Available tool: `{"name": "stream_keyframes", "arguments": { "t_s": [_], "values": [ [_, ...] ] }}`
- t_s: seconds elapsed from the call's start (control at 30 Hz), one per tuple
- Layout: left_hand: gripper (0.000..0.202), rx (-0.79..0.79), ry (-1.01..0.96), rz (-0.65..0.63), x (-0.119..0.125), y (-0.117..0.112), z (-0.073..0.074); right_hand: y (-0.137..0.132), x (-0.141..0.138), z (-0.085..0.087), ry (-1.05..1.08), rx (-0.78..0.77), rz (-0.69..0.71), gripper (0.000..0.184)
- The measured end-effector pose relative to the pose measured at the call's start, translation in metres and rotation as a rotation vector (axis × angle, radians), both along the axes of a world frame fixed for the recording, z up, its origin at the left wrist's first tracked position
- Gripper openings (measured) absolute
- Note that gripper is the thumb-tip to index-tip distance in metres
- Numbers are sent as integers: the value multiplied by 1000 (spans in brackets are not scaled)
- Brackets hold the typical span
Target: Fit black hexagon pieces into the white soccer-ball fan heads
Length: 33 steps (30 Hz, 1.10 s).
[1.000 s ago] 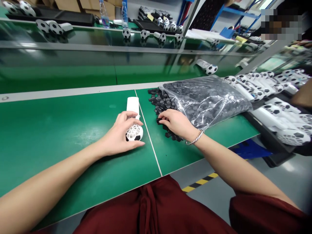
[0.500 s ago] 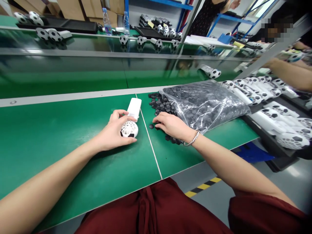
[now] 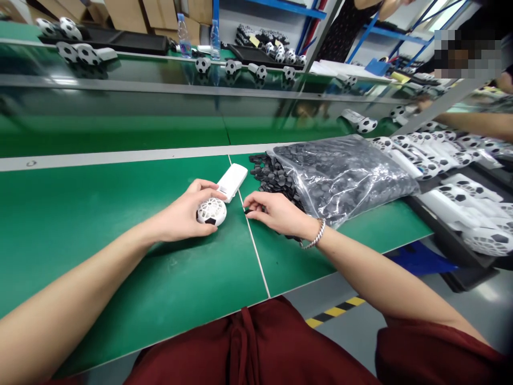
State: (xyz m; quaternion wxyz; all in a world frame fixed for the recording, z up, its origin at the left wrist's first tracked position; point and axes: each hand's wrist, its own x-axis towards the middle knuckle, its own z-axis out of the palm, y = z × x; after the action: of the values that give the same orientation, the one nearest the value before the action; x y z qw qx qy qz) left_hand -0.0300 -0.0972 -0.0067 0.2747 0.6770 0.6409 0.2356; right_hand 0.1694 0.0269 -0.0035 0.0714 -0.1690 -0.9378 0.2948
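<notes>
My left hand (image 3: 187, 212) is closed round the ball-shaped head of a white handheld fan (image 3: 212, 212), just above the green table. The fan's white handle (image 3: 233, 181) points away to the upper right. A dark patch shows on the near side of its openwork football grille. Between thumb and fingertips my right hand (image 3: 276, 213) pinches a small black piece (image 3: 247, 211), mostly covered by the fingers. Beyond that hand, a heap of loose black pieces (image 3: 276, 176) spills from the mouth of a clear plastic bag (image 3: 344, 174) full of them.
On the right, black trays (image 3: 452, 240) carry several white football-patterned fans (image 3: 487, 235). Another fan (image 3: 365, 125) lies on the conveyor behind the pale rail (image 3: 120, 156). Across it, more football fans (image 3: 260, 71) line the far edge. A co-worker's arm (image 3: 473, 124) reaches in at right.
My right hand has lifted a black piece from the heap's edge and moved slightly left toward the fan. The fan in my left hand has turned, its handle leaning further right.
</notes>
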Motion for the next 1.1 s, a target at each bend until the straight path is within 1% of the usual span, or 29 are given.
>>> {"name": "stream_keyframes", "arguments": {
  "t_s": [0.07,0.17,0.27,0.37,0.43,0.5,0.6,0.77,0.93,1.1],
  "values": [
    [54,-15,-8,-72,-8,1,3,-6,-3,4,56,5,57,9],
    [55,-32,-12,-151,-15,1,7,-12,-10,7,104,14,103,6],
    [55,-22,-7,-158,-15,0,8,-15,-19,5,181,8,117,1],
    [51,-8,-15,-101,-8,-1,8,-17,-27,3,245,-71,120,1],
    [47,11,-38,-49,-2,-2,7,-17,-31,2,240,-165,103,1],
    [44,39,-62,-2,2,-1,5,-17,-34,1,235,-211,107,2],
    [39,80,-71,68,7,0,1,-15,-38,-3,244,-216,116,3],
    [31,171,-63,143,12,-1,-7,-12,-42,-9,263,-292,43,3],
    [30,154,-24,227,17,-2,-8,-9,-46,-8,227,-285,64,9],
    [25,182,-33,229,22,-5,-7,-6,-51,-11,171,-277,21,15]
  ]
}}
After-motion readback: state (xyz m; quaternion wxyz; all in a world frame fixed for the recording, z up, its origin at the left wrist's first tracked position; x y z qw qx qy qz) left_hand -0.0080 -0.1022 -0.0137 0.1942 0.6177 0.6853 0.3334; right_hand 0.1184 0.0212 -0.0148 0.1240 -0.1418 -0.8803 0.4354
